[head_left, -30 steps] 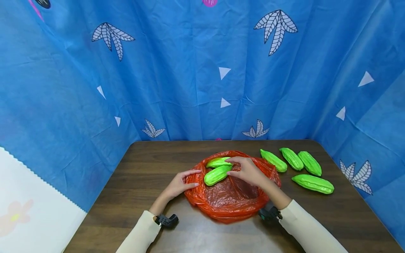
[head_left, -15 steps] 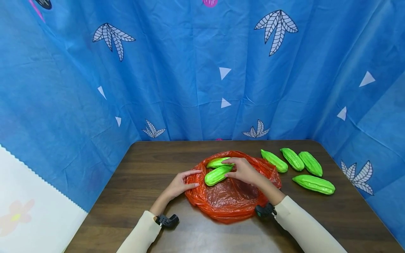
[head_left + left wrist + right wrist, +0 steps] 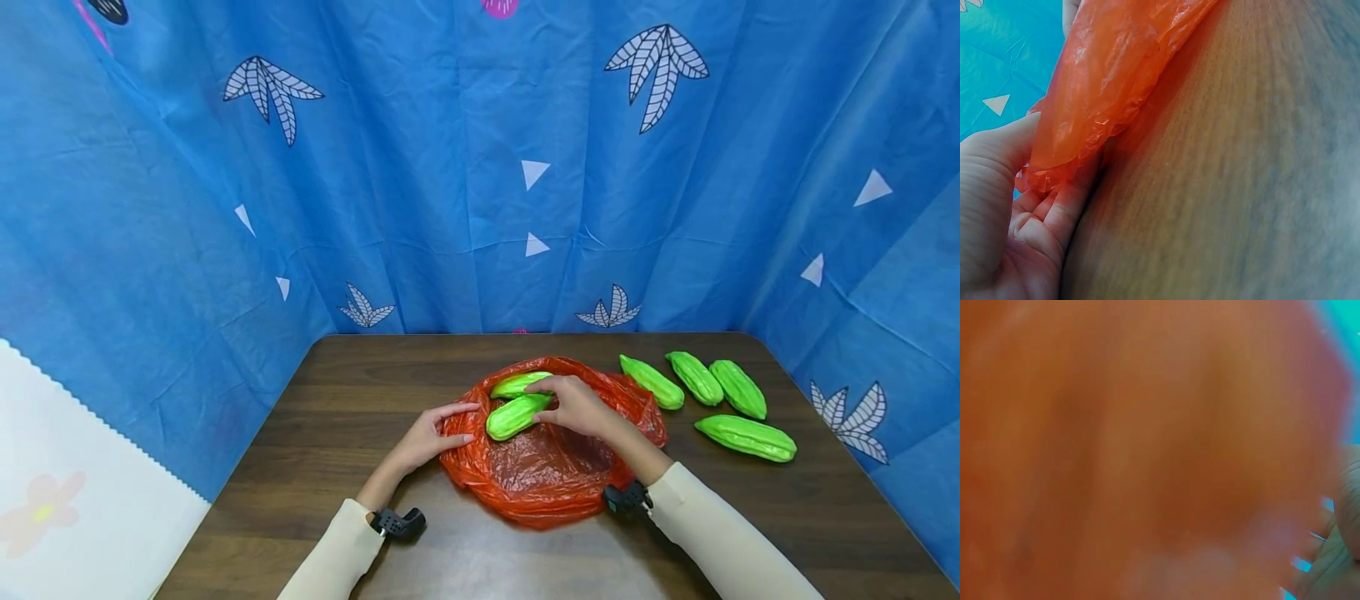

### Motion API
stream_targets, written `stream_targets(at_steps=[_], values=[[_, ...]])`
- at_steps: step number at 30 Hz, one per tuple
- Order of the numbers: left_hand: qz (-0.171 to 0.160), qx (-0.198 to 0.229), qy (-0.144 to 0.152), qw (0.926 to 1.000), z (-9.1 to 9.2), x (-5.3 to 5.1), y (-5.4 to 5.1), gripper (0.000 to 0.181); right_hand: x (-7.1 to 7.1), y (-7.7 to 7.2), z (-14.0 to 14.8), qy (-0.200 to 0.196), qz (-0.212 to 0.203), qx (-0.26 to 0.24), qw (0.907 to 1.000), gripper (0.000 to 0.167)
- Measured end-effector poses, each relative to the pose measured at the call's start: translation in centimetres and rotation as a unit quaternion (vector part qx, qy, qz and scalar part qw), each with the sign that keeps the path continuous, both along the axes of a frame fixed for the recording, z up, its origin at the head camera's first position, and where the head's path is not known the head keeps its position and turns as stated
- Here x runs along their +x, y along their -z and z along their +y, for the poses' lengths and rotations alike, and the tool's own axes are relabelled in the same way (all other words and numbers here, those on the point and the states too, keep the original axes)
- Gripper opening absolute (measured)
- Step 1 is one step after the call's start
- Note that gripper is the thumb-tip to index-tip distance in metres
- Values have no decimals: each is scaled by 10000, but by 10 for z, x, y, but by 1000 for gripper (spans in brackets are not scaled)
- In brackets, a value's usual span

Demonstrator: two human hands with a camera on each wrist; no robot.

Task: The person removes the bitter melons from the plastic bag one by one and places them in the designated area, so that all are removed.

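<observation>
A red plastic bag [image 3: 540, 503] lies wide open on the table, with two green bitter melons inside. My right hand [image 3: 579, 407] reaches over the bag and holds the front bitter melon [image 3: 514, 418] by its right end, fingers on the far side and thumb on the near side. Behind it, the second bitter melon [image 3: 517, 384] is partly covered by those fingers. At the bag's left rim my left hand [image 3: 422, 437] grips the plastic between thumb and fingers, which the left wrist view shows close up. Blurred red plastic fills most of the right wrist view.
Several more bitter melons lie on the wooden table [image 3: 337, 408] to the right of the bag, the nearest bitter melon [image 3: 651, 382] close to its rim and another bitter melon [image 3: 746, 437] further right. A blue curtain [image 3: 465, 167] hangs behind the table.
My right hand has shifted slightly left and closed on the front bitter melon. The left hand stays at the bag's rim.
</observation>
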State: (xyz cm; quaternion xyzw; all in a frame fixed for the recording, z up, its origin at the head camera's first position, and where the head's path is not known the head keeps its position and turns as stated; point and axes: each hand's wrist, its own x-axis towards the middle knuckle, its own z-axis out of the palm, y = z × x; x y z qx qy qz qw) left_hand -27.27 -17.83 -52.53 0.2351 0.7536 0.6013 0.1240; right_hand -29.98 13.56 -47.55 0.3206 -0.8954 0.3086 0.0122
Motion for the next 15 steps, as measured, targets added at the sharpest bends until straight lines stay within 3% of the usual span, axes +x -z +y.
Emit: stream_targets(at_steps=[4,15], values=[[45,-39,-50,10000,-2,-7,12,53,-1,3,-1,-75,-2,106,9999,42],[47,23,22,10000,-4,-8,14,53,1,7,-4,-113,-93,301,9994,46]])
